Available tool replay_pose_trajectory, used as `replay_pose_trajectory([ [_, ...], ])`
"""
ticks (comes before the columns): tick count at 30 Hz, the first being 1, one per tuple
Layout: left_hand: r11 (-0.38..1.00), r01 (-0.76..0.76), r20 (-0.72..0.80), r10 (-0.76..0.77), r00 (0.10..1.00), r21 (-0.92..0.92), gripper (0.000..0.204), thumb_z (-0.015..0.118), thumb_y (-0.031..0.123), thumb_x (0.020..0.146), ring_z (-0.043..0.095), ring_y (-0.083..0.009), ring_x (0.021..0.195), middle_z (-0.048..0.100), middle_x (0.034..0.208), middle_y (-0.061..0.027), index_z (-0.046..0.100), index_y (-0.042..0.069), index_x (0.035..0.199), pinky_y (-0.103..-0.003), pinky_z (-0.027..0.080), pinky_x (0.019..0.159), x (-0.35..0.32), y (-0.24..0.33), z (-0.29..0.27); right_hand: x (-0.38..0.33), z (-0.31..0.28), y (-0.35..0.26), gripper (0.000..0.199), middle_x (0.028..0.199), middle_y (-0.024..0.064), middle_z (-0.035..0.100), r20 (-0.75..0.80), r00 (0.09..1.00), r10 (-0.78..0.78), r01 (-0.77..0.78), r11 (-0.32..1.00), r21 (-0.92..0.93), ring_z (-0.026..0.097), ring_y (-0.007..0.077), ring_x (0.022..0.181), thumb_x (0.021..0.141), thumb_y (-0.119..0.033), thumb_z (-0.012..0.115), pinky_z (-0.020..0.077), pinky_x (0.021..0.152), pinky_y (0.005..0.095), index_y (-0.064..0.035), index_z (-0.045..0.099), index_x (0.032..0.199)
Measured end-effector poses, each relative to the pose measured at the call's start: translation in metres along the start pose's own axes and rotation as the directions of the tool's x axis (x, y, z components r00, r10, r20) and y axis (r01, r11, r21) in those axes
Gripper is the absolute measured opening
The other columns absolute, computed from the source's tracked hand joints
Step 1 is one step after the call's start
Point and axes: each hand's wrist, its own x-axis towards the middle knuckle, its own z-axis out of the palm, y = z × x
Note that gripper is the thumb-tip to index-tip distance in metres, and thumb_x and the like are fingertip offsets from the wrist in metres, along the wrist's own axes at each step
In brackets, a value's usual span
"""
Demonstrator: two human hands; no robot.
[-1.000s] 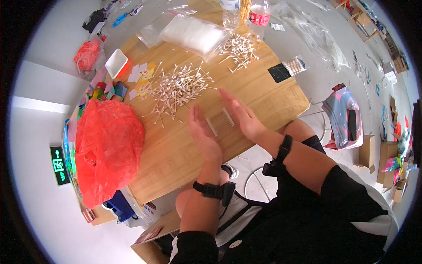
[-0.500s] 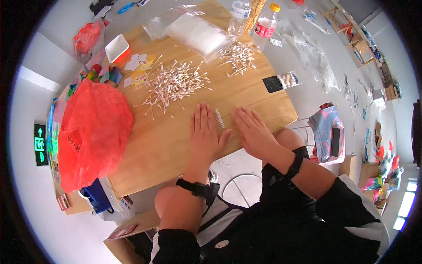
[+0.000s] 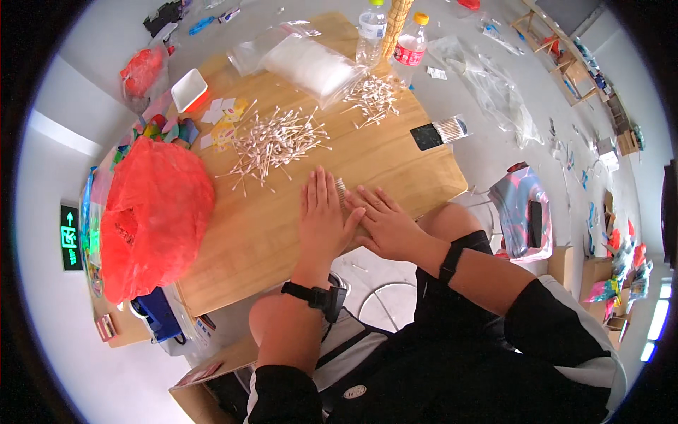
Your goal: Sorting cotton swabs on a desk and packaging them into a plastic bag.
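Note:
My left hand (image 3: 323, 215) lies flat on the wooden table, fingers stretched out away from me. Close at its right, my right hand (image 3: 387, 222) is also laid down with its fingers extended, and the two nearly meet at the left thumb. Between them sits a small row of cotton swabs (image 3: 341, 189), lined up side by side and partly hidden by the hands. Beyond the left fingertips spreads a large loose pile of cotton swabs (image 3: 279, 141). A smaller heap of swabs (image 3: 372, 99) is farther right.
A red plastic bag (image 3: 155, 219) covers the table's left side. Toward the back are a clear plastic bag (image 3: 311, 67), two bottles (image 3: 371, 35), and a white-and-orange tray (image 3: 189, 90). Yellow and white cards (image 3: 224, 127) lie by the pile. A packet of swabs (image 3: 439, 132) rests near the right edge.
My right hand has moved left, closing in on my left hand and covering more of the swab row. The view has shifted slightly.

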Motion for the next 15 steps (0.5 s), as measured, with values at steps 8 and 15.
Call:
replay_pose_trajectory([
  [8, 0.999, -0.024, 0.075, 0.026, 0.997, -0.028, 0.091, 0.044, 0.063, 0.099, 0.016, -0.0402, 0.154, 0.019, 0.165, -0.0253, 0.028, -0.008, 0.154, -0.052, 0.013, 0.124, -0.012, 0.004, -0.007, 0.001, 0.006, -0.005, 0.071, 0.165, 0.0110, 0.026, -0.062, 0.998, 0.013, -0.014, 1.000, -0.013, 0.021, 0.0334, 0.153, 0.095, -0.041, 0.055, 0.0156, 0.124, 0.0524, -0.0058, 0.037, 0.154],
  [15, 0.997, -0.071, 0.075, 0.068, 0.995, 0.028, 0.092, 0.047, 0.062, 0.097, 0.017, -0.0383, 0.154, 0.022, 0.164, -0.0258, 0.030, -0.008, 0.153, -0.051, 0.015, 0.124, -0.016, 0.003, -0.009, 0.003, 0.006, -0.001, 0.070, 0.163, 0.0118, 0.032, -0.118, 0.993, 0.010, -0.011, 1.000, -0.012, 0.027, 0.0331, 0.151, 0.096, -0.037, 0.053, 0.0161, 0.124, 0.0528, -0.0070, 0.032, 0.157],
])
